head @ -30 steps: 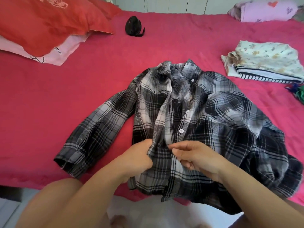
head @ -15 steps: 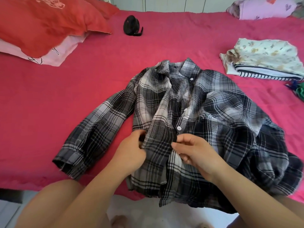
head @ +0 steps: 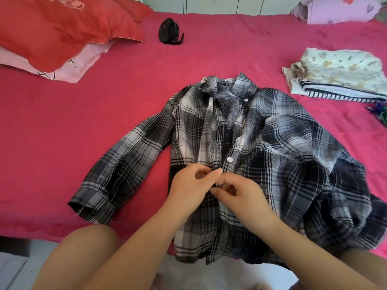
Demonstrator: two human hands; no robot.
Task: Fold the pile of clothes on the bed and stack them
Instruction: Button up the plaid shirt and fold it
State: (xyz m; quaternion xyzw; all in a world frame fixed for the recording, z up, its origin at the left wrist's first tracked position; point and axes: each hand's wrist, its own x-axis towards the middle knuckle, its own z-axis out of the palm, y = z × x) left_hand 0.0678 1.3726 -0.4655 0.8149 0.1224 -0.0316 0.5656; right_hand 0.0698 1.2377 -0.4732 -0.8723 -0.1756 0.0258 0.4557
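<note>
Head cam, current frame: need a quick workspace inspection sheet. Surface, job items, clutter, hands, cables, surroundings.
Surface: bed with a pink-red cover, lightly wrinkled.
Job's things: plaid shirt lying front up, collar away from the person, its hem hanging over the near edge of the bed; one sleeve spread out, the other side bunched. Folded stack at the far right side.
Clutter: small black fan; red pillow; a dark green item at the frame edge, unclear what.
Grippers: left hand and right hand both pinch the shirt's button placket at mid-front.
Cables: nothing seen.
Surroundings: pale cabinet doors behind the bed; a lilac bundle at the far corner.
</note>
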